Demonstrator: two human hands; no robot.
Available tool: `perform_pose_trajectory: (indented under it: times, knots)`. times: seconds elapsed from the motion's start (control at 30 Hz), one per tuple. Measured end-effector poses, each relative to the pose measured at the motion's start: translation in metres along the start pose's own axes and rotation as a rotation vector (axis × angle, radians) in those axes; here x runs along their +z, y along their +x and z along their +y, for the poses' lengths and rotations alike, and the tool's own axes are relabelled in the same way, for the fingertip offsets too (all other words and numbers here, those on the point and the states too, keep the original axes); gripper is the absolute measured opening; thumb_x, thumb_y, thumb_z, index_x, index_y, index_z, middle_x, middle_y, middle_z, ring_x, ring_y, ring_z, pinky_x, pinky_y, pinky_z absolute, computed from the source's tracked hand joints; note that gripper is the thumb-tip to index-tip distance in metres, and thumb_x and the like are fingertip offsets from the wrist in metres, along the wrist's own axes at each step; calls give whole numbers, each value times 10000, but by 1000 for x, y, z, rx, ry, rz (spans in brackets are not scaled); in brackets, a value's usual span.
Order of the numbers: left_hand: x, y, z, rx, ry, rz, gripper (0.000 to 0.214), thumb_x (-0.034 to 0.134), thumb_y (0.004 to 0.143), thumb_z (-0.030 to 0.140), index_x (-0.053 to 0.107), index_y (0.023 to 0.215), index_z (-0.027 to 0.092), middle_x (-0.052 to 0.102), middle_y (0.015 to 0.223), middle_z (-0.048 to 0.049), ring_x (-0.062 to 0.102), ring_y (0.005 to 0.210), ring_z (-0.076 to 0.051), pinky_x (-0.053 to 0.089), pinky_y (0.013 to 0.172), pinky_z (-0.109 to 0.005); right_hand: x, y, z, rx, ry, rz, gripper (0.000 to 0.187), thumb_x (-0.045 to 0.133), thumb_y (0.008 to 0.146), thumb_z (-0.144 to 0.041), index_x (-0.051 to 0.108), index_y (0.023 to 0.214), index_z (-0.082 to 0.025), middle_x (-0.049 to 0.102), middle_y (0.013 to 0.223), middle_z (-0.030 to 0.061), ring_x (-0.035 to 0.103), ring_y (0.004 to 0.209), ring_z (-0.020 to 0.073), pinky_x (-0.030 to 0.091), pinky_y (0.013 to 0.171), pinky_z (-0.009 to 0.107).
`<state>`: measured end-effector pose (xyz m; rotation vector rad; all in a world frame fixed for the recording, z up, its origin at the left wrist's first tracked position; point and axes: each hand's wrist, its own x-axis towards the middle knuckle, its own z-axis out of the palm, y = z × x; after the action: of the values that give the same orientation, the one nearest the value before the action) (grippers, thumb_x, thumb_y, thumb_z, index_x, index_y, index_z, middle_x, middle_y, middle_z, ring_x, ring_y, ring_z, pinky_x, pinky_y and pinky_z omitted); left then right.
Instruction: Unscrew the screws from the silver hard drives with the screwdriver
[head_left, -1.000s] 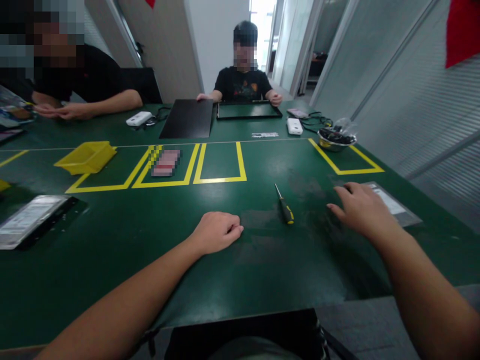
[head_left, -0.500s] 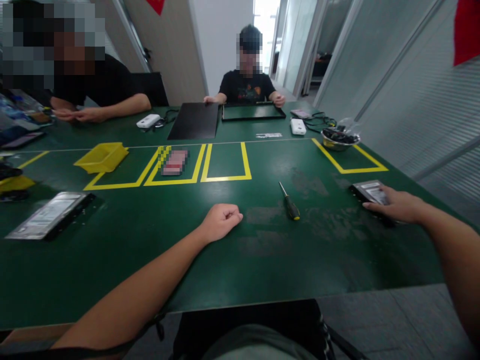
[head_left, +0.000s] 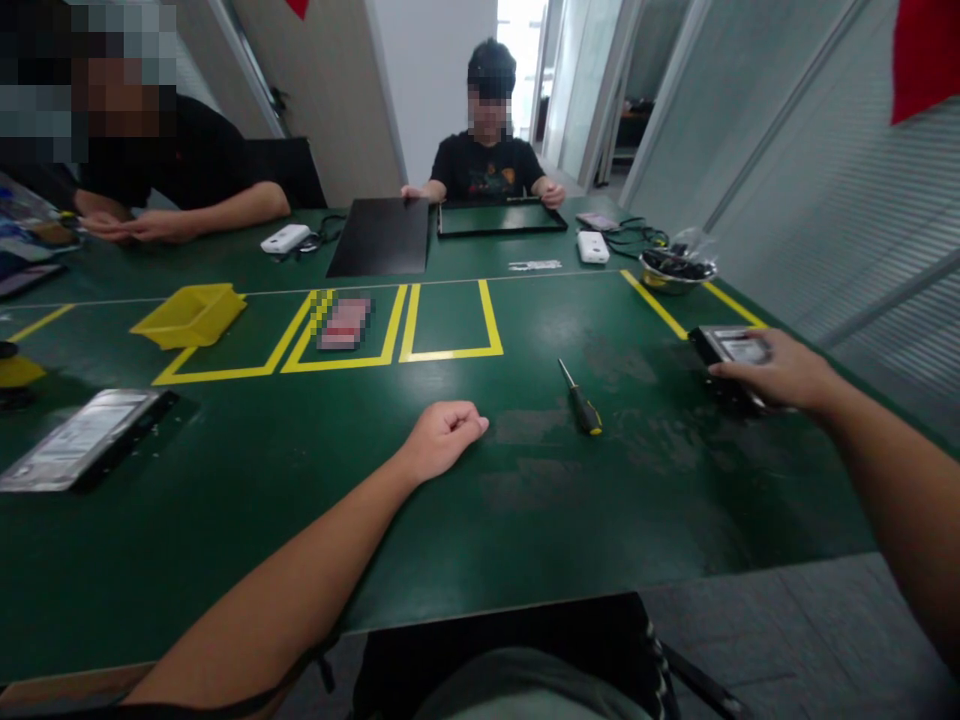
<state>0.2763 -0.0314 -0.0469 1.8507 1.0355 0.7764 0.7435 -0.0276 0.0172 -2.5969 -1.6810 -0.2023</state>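
My right hand (head_left: 791, 368) grips a hard drive (head_left: 724, 345) with a silver label side up and a dark edge, at the right of the green table. The drive overlaps the near corner of a yellow tape outline, and a gap with shadow shows under it. My left hand (head_left: 444, 440) rests on the table in a loose fist, with nothing visible in it. Between the two hands lies a screwdriver (head_left: 583, 405) with a black and yellow handle, its tip pointing away. Another hard drive (head_left: 94, 435) lies flat at the far left.
A yellow bin (head_left: 191, 318) and a blurred-out pinkish item (head_left: 345, 325) stand by taped outlines. A metal bowl (head_left: 675, 285) of dark parts sits at the back right. Across the table, a person holds a black frame (head_left: 501, 230) beside a black panel (head_left: 382, 240). Another person sits left.
My right hand has moved the hard drive away from me, up to the tape outline, and seems to have raised it. My left hand stays in place. The view has shifted slightly.
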Motion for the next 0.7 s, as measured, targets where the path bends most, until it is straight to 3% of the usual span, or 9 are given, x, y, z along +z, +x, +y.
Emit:
perform_pose_trajectory:
  times: [0.13, 0.2, 0.27, 0.33, 0.43, 0.57, 0.7]
  knots:
    - [-4, -1, -1, -10, -60, 71, 348, 553, 893, 413, 540, 673, 144, 440, 596, 34, 411, 578, -91, 319, 571, -231, -26, -17, -65, -172, 271, -82, 682, 560, 909, -537, 462, 1440, -121, 578, 1329, 200, 583, 1077, 241, 412, 841, 319]
    - [-6, -2, -2, -23, -154, 120, 311, 574, 892, 433, 612, 822, 131, 522, 648, 18, 484, 600, -101, 366, 584, -229, -33, -32, -104, -261, 368, -113, 712, 643, 847, -518, 457, 1445, -178, 581, 1339, 159, 589, 1085, 246, 431, 888, 329]
    - [-7, -3, -4, -40, -282, 144, 374, 604, 889, 460, 629, 1040, 118, 631, 767, -27, 583, 659, -124, 428, 612, -238, -36, -50, -145, -338, 435, -142, 780, 702, 763, -561, 471, 1428, -227, 612, 1297, 115, 605, 1066, 256, 459, 894, 344]
    - [-8, -5, -6, -49, -408, 146, 498, 623, 890, 488, 575, 1216, 114, 692, 929, -88, 657, 753, -157, 481, 655, -255, -35, -70, -184, -435, 519, -153, 824, 719, 717, -559, 482, 1419, -200, 611, 1298, 136, 597, 1103, 300, 461, 946, 410]
    - [-6, -8, -7, -44, -599, 131, 613, 658, 876, 517, 504, 1327, 133, 694, 1075, -130, 692, 885, -202, 534, 706, -276, -28, -97, -230, -541, 554, -153, 872, 708, 687, -571, 466, 1432, -188, 605, 1292, 161, 572, 1149, 339, 457, 968, 465]
    - [-1, -11, -1, -27, -792, 129, 566, 694, 867, 474, 539, 1323, 175, 669, 1192, -123, 666, 956, -192, 575, 755, -280, -16, -121, -265, -564, 551, -129, 903, 672, 688, -609, 438, 1456, -197, 587, 1287, 174, 542, 1173, 367, 433, 988, 514]
    - [4, -9, 4, -109, -871, 193, 488, 683, 890, 398, 542, 1310, 191, 691, 1168, -105, 682, 930, -184, 584, 770, -293, -5, -137, -280, -520, 542, -62, 869, 644, 715, -590, 437, 1463, -199, 582, 1261, 177, 542, 1136, 373, 436, 962, 517]
